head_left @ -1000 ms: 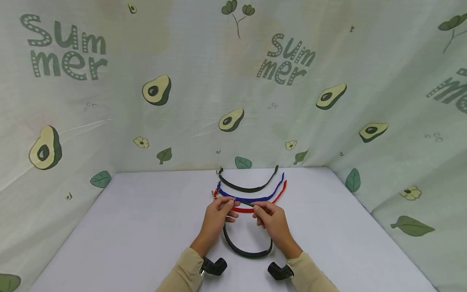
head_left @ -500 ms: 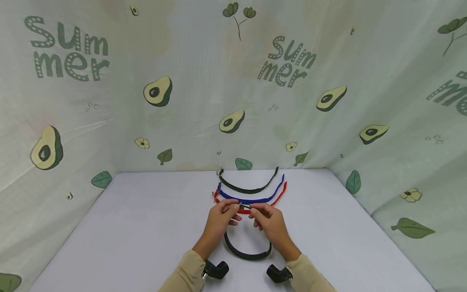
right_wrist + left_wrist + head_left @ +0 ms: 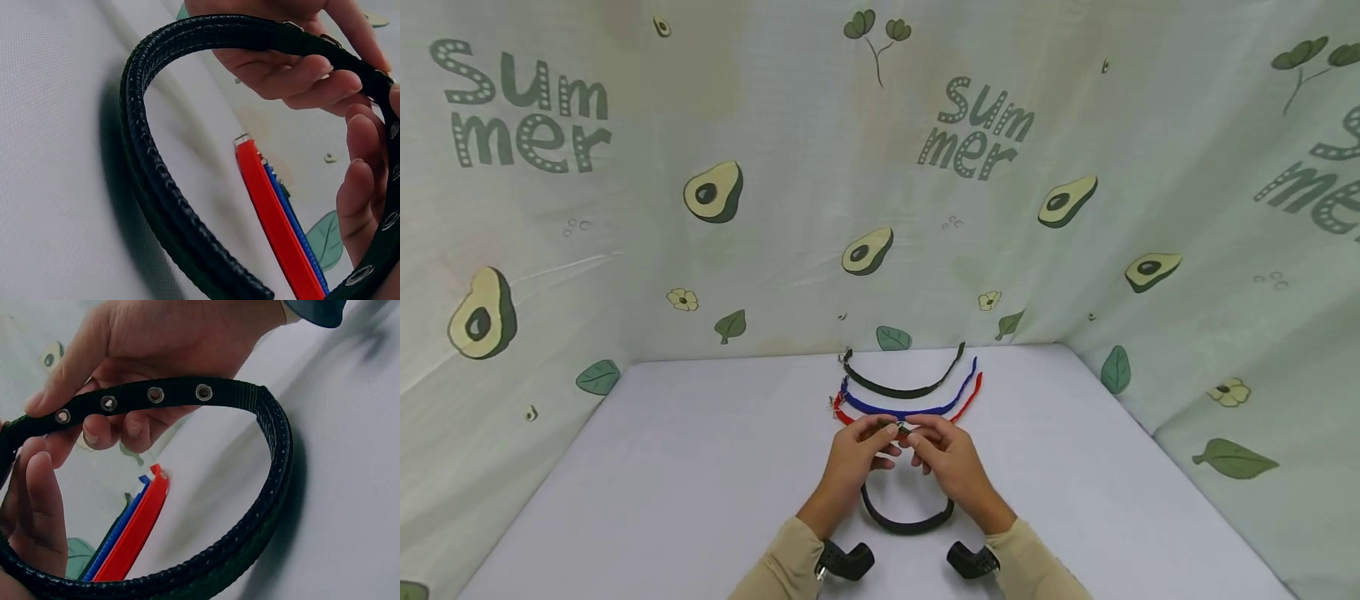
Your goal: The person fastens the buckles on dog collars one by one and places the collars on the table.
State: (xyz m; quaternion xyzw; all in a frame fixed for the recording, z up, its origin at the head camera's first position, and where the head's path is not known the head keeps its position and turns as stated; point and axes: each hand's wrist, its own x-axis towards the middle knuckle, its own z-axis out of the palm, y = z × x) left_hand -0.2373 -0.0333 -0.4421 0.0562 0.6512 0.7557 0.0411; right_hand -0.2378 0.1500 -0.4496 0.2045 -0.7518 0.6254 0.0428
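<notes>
A black collar (image 3: 910, 527) bends into a loop, its padded lower curve close over the white table and its two ends up between my hands. My left hand (image 3: 852, 460) pinches the end with metal fittings, where a small buckle (image 3: 901, 427) shows between the fingertips. With thumb and fingers, my right hand (image 3: 953, 460) pinches the strap end (image 3: 181, 394), which has a row of metal eyelets. Fingertips of both hands meet at the buckle and partly hide it. In the right wrist view, the collar's stitched padding (image 3: 162, 169) is large and near.
Beyond my hands, a red collar (image 3: 968, 398), a blue collar (image 3: 917, 413) and another black collar (image 3: 895, 392) lie in curved rows on the white table (image 3: 700, 467). A patterned cloth (image 3: 805, 167) with avocados hangs behind and at the sides.
My hands have drawn together, the right one moving left, so the strap end now meets the buckle. The collar's loop has narrowed slightly, and the head view has shifted a little.
</notes>
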